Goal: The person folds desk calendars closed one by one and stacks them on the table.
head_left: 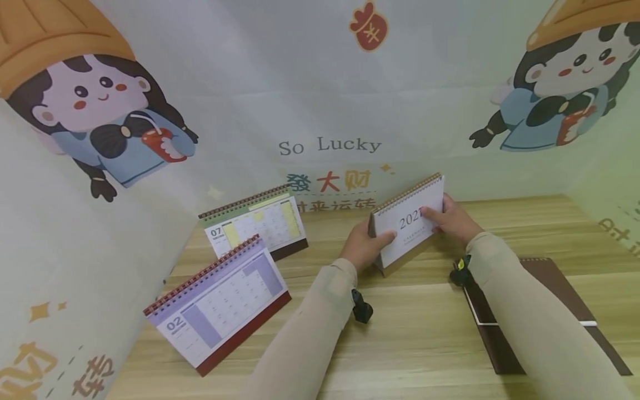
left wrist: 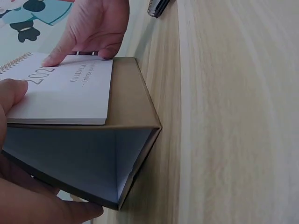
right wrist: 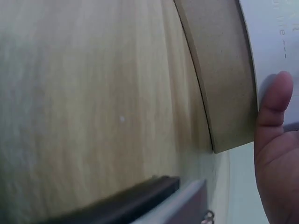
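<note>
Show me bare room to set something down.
Bare table lies between left forearm and right forearm, in front of the held calendar, and at back right, between right hand, backdrop and brown spiral-bound item. Left is crowded with the purple calendar and green calendar; so is front right, where the right forearm crosses that item.

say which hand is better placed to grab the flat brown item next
Likely the right hand: its forearm partly hides the brown item, while the left hand is farther away. Both hold the white calendar, so the right must release first.
</note>
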The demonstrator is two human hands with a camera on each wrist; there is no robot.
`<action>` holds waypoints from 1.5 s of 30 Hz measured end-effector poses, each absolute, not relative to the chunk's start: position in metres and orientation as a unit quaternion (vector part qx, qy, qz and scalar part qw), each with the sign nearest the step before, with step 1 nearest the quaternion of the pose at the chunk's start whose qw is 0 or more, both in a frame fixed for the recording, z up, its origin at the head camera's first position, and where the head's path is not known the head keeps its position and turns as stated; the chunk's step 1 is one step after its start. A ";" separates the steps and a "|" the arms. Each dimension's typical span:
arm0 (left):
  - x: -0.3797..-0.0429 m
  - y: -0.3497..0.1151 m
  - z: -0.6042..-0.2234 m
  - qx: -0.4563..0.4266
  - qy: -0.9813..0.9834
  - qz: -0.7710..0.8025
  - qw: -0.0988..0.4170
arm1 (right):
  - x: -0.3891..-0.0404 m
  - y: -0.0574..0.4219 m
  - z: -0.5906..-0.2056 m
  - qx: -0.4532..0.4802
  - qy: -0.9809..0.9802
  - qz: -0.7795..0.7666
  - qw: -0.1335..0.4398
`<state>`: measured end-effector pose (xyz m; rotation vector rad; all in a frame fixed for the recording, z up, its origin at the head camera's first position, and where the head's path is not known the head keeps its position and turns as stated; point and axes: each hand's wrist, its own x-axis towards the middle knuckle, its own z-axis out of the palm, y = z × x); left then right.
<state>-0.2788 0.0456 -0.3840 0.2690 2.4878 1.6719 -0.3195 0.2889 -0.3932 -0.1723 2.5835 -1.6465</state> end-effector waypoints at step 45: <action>-0.285 0.000 -0.331 0.086 0.726 0.681 -0.049 | -0.285 0.244 -0.330 -0.049 0.834 -0.532 -0.137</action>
